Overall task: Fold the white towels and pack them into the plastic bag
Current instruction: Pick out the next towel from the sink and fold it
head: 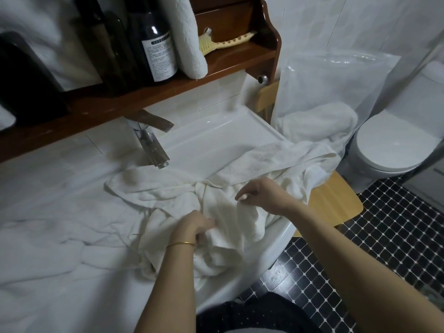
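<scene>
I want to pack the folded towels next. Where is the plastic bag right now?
The plastic bag stands at the upper right of the head view, on the wooden chair between the sink and the toilet.

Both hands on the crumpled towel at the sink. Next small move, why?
Probably draw the hands apart to spread the towel flat: the left hand grips a bunched part, the right hand pinches an edge, and the towel lies crumpled over the sink, not ready to fold.

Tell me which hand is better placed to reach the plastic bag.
Right. The right hand lies nearer the plastic bag on that side; the left hand grips the towel farther away.
</scene>
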Demonstrator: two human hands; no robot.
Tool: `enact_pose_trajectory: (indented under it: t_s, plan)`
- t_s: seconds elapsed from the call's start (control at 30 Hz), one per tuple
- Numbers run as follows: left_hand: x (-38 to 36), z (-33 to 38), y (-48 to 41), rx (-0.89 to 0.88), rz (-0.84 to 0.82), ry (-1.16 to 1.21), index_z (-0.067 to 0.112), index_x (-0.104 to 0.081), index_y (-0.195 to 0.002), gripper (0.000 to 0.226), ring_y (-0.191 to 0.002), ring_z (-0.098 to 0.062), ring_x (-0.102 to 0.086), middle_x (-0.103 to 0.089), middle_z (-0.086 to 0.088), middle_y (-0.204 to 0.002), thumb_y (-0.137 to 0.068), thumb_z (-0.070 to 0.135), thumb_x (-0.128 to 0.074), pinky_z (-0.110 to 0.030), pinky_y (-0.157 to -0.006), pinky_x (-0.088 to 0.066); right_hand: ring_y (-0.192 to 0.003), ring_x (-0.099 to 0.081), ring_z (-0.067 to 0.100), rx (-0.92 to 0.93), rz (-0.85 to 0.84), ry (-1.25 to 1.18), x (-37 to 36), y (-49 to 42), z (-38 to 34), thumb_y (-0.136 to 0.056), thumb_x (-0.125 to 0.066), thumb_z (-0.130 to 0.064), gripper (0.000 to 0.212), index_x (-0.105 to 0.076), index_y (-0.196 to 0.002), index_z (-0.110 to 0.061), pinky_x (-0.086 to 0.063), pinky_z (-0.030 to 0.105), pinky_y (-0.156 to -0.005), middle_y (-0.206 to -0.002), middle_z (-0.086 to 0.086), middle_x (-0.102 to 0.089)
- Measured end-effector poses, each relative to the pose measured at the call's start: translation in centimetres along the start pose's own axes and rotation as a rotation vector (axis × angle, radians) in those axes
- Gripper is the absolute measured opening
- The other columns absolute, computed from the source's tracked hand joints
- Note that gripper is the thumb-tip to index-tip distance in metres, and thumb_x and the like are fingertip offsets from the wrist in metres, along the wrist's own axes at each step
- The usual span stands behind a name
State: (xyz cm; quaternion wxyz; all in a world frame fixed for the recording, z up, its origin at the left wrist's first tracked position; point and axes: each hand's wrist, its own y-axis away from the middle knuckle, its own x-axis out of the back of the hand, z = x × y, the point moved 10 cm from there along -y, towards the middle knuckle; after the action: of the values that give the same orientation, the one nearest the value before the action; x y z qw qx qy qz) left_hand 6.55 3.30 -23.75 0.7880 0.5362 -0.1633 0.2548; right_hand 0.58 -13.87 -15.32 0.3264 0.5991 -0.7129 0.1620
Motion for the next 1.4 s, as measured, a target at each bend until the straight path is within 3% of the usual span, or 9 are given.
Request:
enact_pose_trajectory:
  t_s: [0.1, 0.27, 0.4, 0.53, 0.6, 0.73, 0.93, 1.07, 1.4]
  plan:
    - [-2.2, 0.6, 0.5, -0.005, -0.109, 0.217, 0.012, -0.037, -0.132, 0.049, -0.063, -0.021, -0.055, -0.055, -0.009, -0.089, -0.092, 0.033, -0.056, -0.023, -0.046, -0.044, -0.067, -0.053, -0.013, 0.008, -0.01, -0.004, -0.1, 0.1, 0.0, -0.087, -0.064, -0.008, 0.017, -0.073, -0.099, -0.014, -0.037, 0.004, -0.062, -0.074, -0.018, -0.056]
    - [-2.6, 3.2, 0.4, -0.136, -0.147, 0.504, 0.015, -0.049, -0.103, 0.01, -0.056, -0.015, -0.045, -0.05, -0.005, -0.073, -0.094, 0.018, -0.051, -0.022, -0.045, -0.03, -0.075, -0.058, 0.007, -0.053, 0.085, -0.127, 1.1, 0.2, 1.0, -0.085, -0.066, -0.011, 0.008, -0.064, -0.089, -0.018, -0.042, 0.008, -0.061, -0.081, -0.005, -0.063]
    - [-2.7, 4.2, 0.9, -0.192, -0.21, 0.501, 0.015, -0.055, -0.11, 0.02, -0.079, -0.016, -0.053, -0.057, -0.003, -0.092, -0.091, 0.01, -0.053, -0.025, -0.059, -0.044, -0.065, -0.055, -0.002, -0.034, 0.082, -0.217, 1.3, 0.4, 0.9, -0.084, -0.067, -0.01, 0.016, -0.063, -0.079, -0.024, -0.041, 0.01, -0.061, -0.073, -0.007, -0.062]
    - [-3.0, 3.3, 0.9, -0.205, -0.1, 0.252, 0.009, -0.046, -0.111, 0.041, -0.089, -0.028, -0.061, -0.057, -0.009, -0.094, -0.078, -0.013, -0.051, -0.031, -0.052, -0.054, -0.07, -0.055, 0.007, -0.045, 0.072, -0.288, 0.8, 0.7, 1.2, -0.086, -0.067, -0.013, 0.017, -0.063, -0.079, -0.028, -0.044, 0.021, -0.066, -0.075, -0.004, -0.062]
    - [-1.9, 3.2, 0.9, -0.206, 0.025, 0.142, -0.002, -0.054, -0.103, 0.028, -0.093, -0.037, -0.064, -0.063, -0.022, -0.099, -0.077, -0.011, -0.054, -0.042, -0.065, -0.058, -0.071, -0.058, 0.004, -0.043, 0.053, -0.331, 0.5, 0.9, 1.1, -0.086, -0.067, -0.012, 0.017, -0.064, -0.08, -0.028, -0.046, 0.02, -0.067, -0.074, -0.008, -0.064]
    - [2.4, 4.6, 1.9, -0.235, 0.264, -0.128, -0.007, -0.066, -0.097, 0.022, -0.098, -0.033, -0.065, -0.067, -0.023, -0.102, -0.081, 0.008, -0.061, -0.034, -0.081, -0.052, -0.071, -0.058, 0.01, 0.003, -0.02, -0.534, 0.5, 1.5, -0.5, -0.088, -0.063, -0.004, 0.014, -0.064, -0.087, -0.018, -0.046, 0.021, -0.066, -0.077, -0.001, -0.063]
    - [6.9, 8.8, 5.5, -0.523, 0.283, 0.461, 0.018, -0.059, -0.082, 0.011, -0.072, -0.023, -0.057, -0.057, -0.01, -0.08, -0.091, 0.011, -0.059, -0.044, -0.07, -0.056, -0.06, -0.056, 0.005, 0.107, 0.011, -0.689, 2.6, 2.0, -4.4, -0.085, -0.066, -0.003, 0.014, -0.068, -0.085, -0.017, -0.044, 0.014, -0.056, -0.072, -0.008, -0.063]
    - [6.3, 10.7, 7.5, -0.622, 0.108, 0.759, 0.016, -0.062, -0.095, 0.019, -0.072, -0.015, -0.065, -0.068, -0.009, -0.084, -0.087, -0.001, -0.063, -0.027, -0.063, -0.056, -0.065, -0.061, 0.0, 0.148, 0.137, -0.551, 4.5, 1.6, -5.8, -0.081, -0.072, -0.007, 0.012, -0.066, -0.078, -0.017, -0.045, 0.012, -0.062, -0.068, -0.014, -0.067]
    - [6.8, 12.2, 9.6, -0.724, 0.059, 0.672, 0.014, -0.062, -0.105, 0.028, -0.098, -0.019, -0.067, -0.07, -0.009, -0.106, -0.09, -0.007, -0.053, -0.031, -0.088, -0.053, -0.063, -0.059, 0.01, 0.063, 0.297, -0.53, 5.8, 1.8, -4.5, -0.077, -0.078, -0.015, 0.016, -0.064, -0.07, -0.02, -0.046, 0.019, -0.059, -0.065, -0.008, -0.065]
